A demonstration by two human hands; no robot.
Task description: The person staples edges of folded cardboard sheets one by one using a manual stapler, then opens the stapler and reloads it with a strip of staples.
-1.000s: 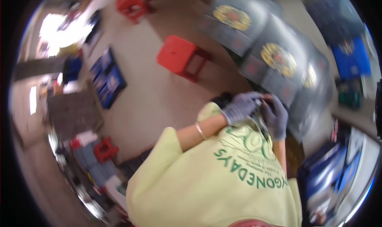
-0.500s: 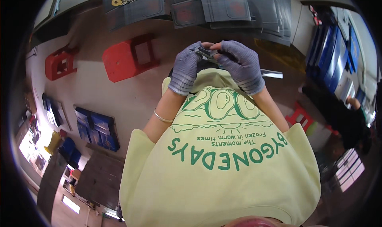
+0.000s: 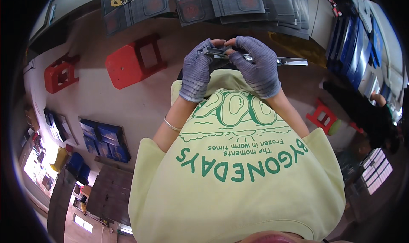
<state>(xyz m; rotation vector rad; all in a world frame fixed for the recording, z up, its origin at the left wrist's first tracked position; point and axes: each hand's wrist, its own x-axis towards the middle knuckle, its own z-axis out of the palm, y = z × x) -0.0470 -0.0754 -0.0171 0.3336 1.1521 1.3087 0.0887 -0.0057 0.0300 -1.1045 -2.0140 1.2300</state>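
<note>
In front of my waist, both hands wear grey-purple fingerless gloves and meet around a slim silver metal tool (image 3: pixel 294 62). Its long, narrow bar sticks out to the right beyond my right hand (image 3: pixel 257 68). My left hand (image 3: pixel 197 70) is closed round the other end, where a dark metal piece shows at the fingers. The right hand's fingertips are bent in against that same end, close to the left fingertips. The middle of the tool is partly hidden by my right hand, and I cannot make out any small part between the fingertips.
Beyond my hands, flat dark printed sheets (image 3: pixel 238 4) lie stacked along a table edge. Red plastic stools (image 3: pixel 125 68) stand on the floor at left, another (image 3: pixel 321 117) at right. Blue panels (image 3: pixel 347 47) lean at far right, near a person in dark clothes (image 3: pixel 362 111).
The tool has turned from a slant to nearly level, and more of its silver bar shows at the right. Both hands have shifted slightly away from my body, still holding it.
</note>
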